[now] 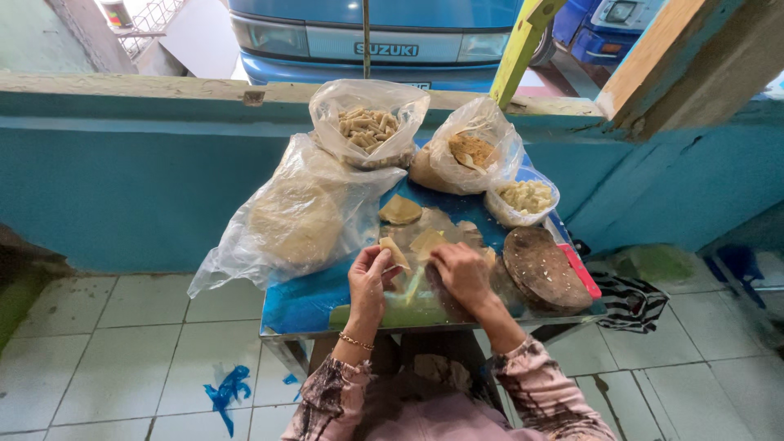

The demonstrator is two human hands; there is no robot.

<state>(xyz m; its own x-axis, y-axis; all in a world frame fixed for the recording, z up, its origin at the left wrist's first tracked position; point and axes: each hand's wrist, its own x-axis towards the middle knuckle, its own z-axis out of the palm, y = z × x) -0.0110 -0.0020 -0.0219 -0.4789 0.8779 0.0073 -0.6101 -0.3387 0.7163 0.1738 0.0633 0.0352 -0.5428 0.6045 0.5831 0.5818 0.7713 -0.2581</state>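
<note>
Left hand (369, 278) pinching tan wrapper (395, 252); right hand (460, 273) curled, fingers down on table (302, 306), grip unclear.

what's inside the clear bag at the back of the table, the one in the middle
The clear bag stands open and holds short, pale beige stick-shaped pieces heaped together. Only the top of the heap shows; what lies lower down is blurred by the crinkled plastic.

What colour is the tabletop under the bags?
Blue; the tabletop shows best in the head view, left of the hands.
</note>
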